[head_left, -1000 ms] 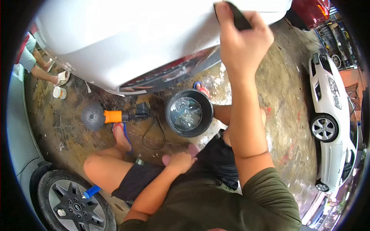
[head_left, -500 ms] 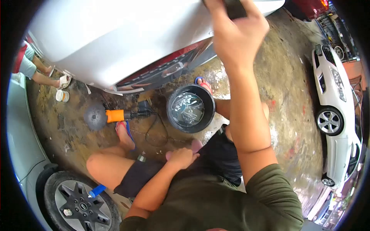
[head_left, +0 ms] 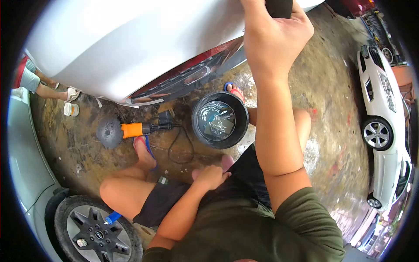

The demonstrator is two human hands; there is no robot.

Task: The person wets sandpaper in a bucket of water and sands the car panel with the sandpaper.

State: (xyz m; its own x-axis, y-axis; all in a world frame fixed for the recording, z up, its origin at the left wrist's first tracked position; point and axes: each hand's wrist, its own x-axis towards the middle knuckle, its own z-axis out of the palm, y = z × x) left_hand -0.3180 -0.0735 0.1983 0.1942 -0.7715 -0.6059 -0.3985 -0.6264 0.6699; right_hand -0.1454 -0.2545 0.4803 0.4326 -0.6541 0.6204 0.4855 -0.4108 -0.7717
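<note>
My right hand [head_left: 279, 41] is raised to the silver car body panel [head_left: 152, 39], fingers wrapped round a dark block [head_left: 279, 8]. The frame's top edge cuts off the fingertips and part of the block. Low over my lap, my left hand [head_left: 211, 177] is closed on a pink, soft-looking piece [head_left: 227, 162] that sticks out on both sides of the fist. I cannot tell whether it is cloth or sponge. Between my feet stands a black bucket [head_left: 197, 135] of water, with a flat rectangular piece [head_left: 221, 126] inside.
An orange-and-black power polisher [head_left: 133, 130] with a round grey pad lies left of the bucket, its cord looped. Beyond are a white tub [head_left: 71, 109] and another person's legs [head_left: 48, 91]. A car wheel [head_left: 98, 233] and blue bottle [head_left: 113, 217] are lower left; white car [head_left: 384, 96] at right.
My right hand has shifted a little to the right along the panel with the dark block. My left hand keeps its hold on the pink piece. The whole view has moved slightly.
</note>
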